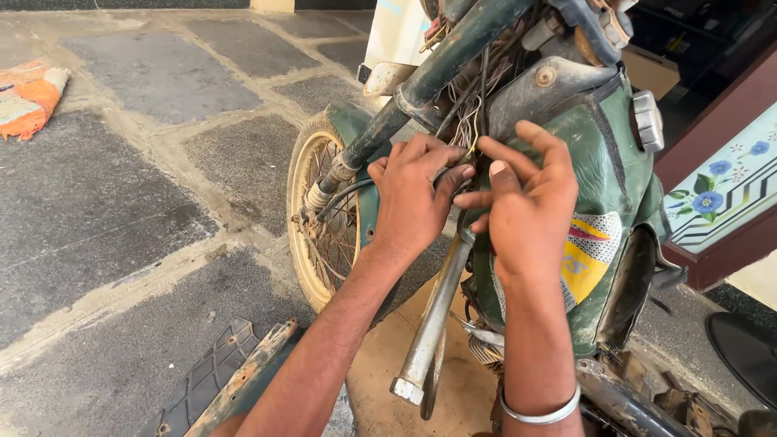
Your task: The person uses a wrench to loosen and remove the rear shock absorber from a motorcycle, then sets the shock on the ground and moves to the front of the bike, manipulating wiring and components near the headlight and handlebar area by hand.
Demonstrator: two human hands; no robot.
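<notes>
left hand (414, 198) + right hand (526, 206): pinching wire bundle (469, 121) | green motorcycle tank (603, 162) | spoked wheel (324, 210)

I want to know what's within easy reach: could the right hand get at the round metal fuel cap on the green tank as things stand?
Probably yes: the fuel cap sits exposed on the green tank, just beyond the right hand, with nothing between them.

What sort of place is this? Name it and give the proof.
Probably an outdoor yard used for roadside motorbike repair: a stone-slab floor, a stripped motorbike with bare wires, and loose parts on the ground.
</notes>
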